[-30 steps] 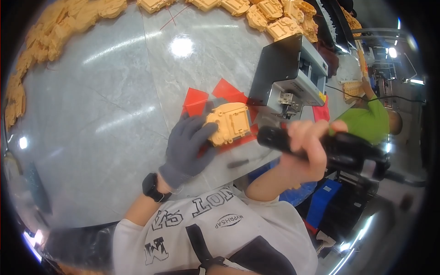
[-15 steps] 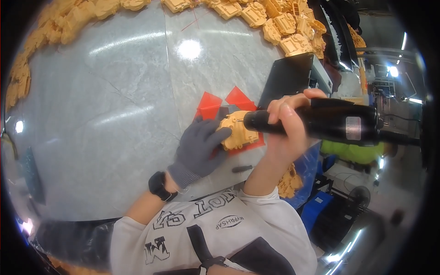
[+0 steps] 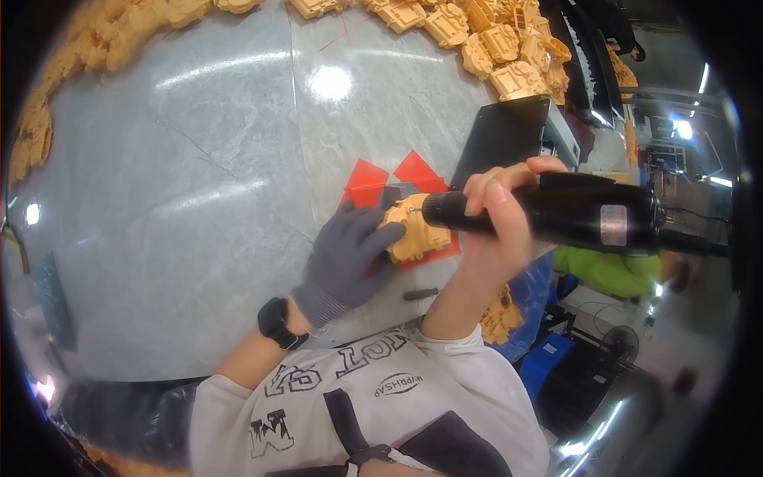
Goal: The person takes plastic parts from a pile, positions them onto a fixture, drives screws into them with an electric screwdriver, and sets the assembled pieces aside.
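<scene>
My left hand (image 3: 350, 250), in a grey glove, grips a yellow-orange moulded part (image 3: 417, 234) by its left side, the thumb resting on top. The part lies over a red sheet with raised corner flaps (image 3: 367, 181), and a dark grey block (image 3: 397, 191) shows just behind it. My bare right hand (image 3: 502, 211) is wrapped round a black corded rotary tool (image 3: 572, 211), held nearly level. Its thin bit (image 3: 414, 210) points left at the part's upper area; whether it touches cannot be made out.
Many similar yellow parts (image 3: 501, 48) line the table's far and left edges. A black box (image 3: 505, 139) stands behind my right hand. A small dark tool (image 3: 420, 294) lies near the front edge. At the right are a person in green (image 3: 612, 272) and a fan (image 3: 620, 343).
Both hands, the part and the rotary tool keep almost the same places. The view has shifted very slightly, and a little more of the grey block shows behind the part.
</scene>
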`<state>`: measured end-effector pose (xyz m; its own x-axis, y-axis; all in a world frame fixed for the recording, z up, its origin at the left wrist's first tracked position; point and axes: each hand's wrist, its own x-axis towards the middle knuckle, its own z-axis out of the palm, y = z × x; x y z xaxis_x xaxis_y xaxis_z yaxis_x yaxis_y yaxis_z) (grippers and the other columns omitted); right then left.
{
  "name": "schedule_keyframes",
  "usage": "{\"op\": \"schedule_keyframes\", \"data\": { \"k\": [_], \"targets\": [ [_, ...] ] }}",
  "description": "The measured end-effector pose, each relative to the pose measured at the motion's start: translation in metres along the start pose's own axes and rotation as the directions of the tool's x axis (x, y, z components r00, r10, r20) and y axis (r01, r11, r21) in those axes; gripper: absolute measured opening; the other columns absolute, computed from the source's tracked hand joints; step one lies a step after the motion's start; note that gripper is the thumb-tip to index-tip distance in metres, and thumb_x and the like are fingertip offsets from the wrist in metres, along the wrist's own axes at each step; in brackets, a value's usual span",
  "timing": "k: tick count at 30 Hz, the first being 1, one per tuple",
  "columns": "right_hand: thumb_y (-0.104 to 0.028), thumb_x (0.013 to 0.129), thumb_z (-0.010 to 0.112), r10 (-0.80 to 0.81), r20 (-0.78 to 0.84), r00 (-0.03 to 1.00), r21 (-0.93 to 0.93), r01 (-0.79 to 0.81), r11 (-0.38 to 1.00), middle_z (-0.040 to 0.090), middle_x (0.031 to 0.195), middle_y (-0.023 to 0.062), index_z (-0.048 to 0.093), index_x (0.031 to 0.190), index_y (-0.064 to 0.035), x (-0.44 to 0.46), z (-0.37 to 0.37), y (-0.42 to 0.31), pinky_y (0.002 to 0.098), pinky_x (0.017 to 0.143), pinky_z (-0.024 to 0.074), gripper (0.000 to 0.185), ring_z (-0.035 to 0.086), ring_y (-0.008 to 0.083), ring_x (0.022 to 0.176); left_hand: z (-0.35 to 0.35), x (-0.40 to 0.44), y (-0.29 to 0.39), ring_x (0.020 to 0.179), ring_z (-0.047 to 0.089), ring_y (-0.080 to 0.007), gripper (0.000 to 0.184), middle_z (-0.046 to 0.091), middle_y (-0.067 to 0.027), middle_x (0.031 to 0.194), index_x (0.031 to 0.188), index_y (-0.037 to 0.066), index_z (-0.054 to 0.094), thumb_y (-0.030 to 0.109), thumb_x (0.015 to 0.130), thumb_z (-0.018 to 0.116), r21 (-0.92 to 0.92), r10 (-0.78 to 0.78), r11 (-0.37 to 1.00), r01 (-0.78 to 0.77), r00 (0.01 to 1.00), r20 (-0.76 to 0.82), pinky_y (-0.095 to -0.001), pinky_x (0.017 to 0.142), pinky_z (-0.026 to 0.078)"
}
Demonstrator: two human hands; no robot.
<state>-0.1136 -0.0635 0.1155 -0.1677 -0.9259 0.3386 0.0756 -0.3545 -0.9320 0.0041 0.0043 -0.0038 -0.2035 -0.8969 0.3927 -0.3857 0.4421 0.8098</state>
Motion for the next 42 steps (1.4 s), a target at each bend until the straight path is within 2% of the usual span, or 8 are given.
{"op": "schedule_keyframes", "data": {
  "k": [8, 15, 18, 21, 23, 27, 39, 42],
  "targets": [
    [0.007, 0.069, 0.059, 0.005, 0.01, 1.0, -0.03, -0.005, 1.0, 0.052, 0.062, 0.0065, 0.04, 0.103, -0.0029, -0.001, -0.003, 0.008, 0.0236, 0.056, 0.0443, 0.039, 0.051, 0.0119, 0.054, 0.002, -0.003, -0.001, 0.1, 0.05, -0.0297, 0.052, 0.051, -0.0111, 0.107, 0.112, 0.014, 0.051, 0.012, 0.063, 0.066, -0.026, -0.052, 0.998, 0.053, 0.998, 0.031, -0.0481, 0.091, 0.038],
    [0.008, 0.068, 0.059, 0.024, 0.012, 1.0, 0.0, -0.024, 1.0, 0.052, 0.064, 0.0065, 0.04, 0.104, -0.003, 0.001, 0.0, 0.01, 0.0238, 0.053, 0.0441, 0.042, 0.05, 0.0113, 0.053, 0.001, -0.003, -0.001, 0.1, 0.05, -0.0297, 0.05, 0.05, -0.0107, 0.107, 0.111, 0.015, 0.052, 0.011, 0.063, 0.066, -0.03, -0.054, 0.998, 0.055, 0.998, 0.039, -0.0479, 0.091, 0.038],
    [0.007, 0.069, 0.051, 0.098, -0.048, 0.994, -0.021, -0.099, 0.995, 0.048, 0.064, 0.0068, 0.041, 0.105, -0.0061, 0.001, 0.005, 0.007, 0.0297, 0.054, 0.0393, 0.039, 0.045, 0.0159, 0.048, 0.002, -0.003, -0.002, 0.1, 0.05, -0.0296, 0.049, 0.05, -0.0106, 0.107, 0.111, 0.015, 0.052, 0.011, 0.063, 0.066, -0.031, -0.049, 0.998, 0.05, 0.998, 0.025, -0.0474, 0.09, 0.039],
    [0.005, 0.069, 0.051, 0.056, -0.021, 0.998, -0.023, -0.056, 0.998, 0.048, 0.064, 0.0066, 0.041, 0.108, -0.005, 0.0, 0.001, 0.01, 0.0296, 0.054, 0.0393, 0.042, 0.045, 0.0159, 0.048, 0.003, -0.003, -0.002, 0.099, 0.05, -0.0293, 0.049, 0.05, -0.0107, 0.107, 0.11, 0.015, 0.052, 0.01, 0.063, 0.066, -0.026, -0.048, 0.998, 0.048, 0.999, 0.02, -0.0471, 0.09, 0.039],
    [0.008, 0.07, 0.057, -0.092, 0.078, 0.993, 0.08, 0.086, 0.993, 0.051, 0.065, 0.0071, 0.039, 0.11, -0.002, -0.003, -0.005, 0.017, 0.0244, 0.051, 0.0435, 0.045, 0.049, 0.0115, 0.051, 0.003, -0.002, -0.002, 0.099, 0.05, -0.0293, 0.049, 0.051, -0.0109, 0.107, 0.11, 0.015, 0.052, 0.01, 0.063, 0.066, -0.023, -0.048, 0.999, 0.048, 0.999, 0.018, -0.0464, 0.09, 0.039],
    [0.007, 0.07, 0.057, -0.187, 0.093, 0.978, -0.013, 0.189, 0.982, 0.049, 0.064, 0.0057, 0.037, 0.112, -0.0026, -0.01, -0.005, 0.019, 0.0254, 0.053, 0.0446, 0.048, 0.05, 0.0127, 0.051, 0.004, -0.001, 0.0, 0.098, 0.051, -0.0296, 0.049, 0.052, -0.0114, 0.105, 0.11, 0.013, 0.052, 0.01, 0.063, 0.066, -0.039, -0.047, 0.998, 0.047, 0.999, 0.0, -0.044, 0.087, 0.04],
    [0.005, 0.072, 0.052, -0.023, 0.002, 1.0, 0.063, 0.022, 0.998, 0.053, 0.07, 0.0074, 0.044, 0.099, -0.0076, -0.006, -0.001, 0.018, 0.0277, 0.054, 0.0382, 0.031, 0.046, 0.0152, 0.05, 0.005, 0.0, 0.002, 0.09, 0.052, -0.0306, 0.051, 0.051, -0.0128, 0.101, 0.11, 0.011, 0.05, 0.007, 0.062, 0.065, -0.005, 0.006, 1.0, -0.006, 0.999, -0.039, -0.0421, 0.077, 0.042],
    [0.006, 0.072, 0.052, -0.023, -0.007, 1.0, 0.069, 0.024, 0.997, 0.053, 0.071, 0.007, 0.044, 0.1, -0.007, -0.005, 0.0, 0.021, 0.0281, 0.054, 0.0383, 0.032, 0.046, 0.0147, 0.051, 0.007, -0.004, 0.001, 0.094, 0.053, -0.032, 0.059, 0.054, -0.0133, 0.105, 0.114, 0.01, 0.05, 0.005, 0.059, 0.07, -0.009, -0.021, 1.0, 0.021, 1.0, -0.009, -0.0415, 0.082, 0.043]
  ]
}}
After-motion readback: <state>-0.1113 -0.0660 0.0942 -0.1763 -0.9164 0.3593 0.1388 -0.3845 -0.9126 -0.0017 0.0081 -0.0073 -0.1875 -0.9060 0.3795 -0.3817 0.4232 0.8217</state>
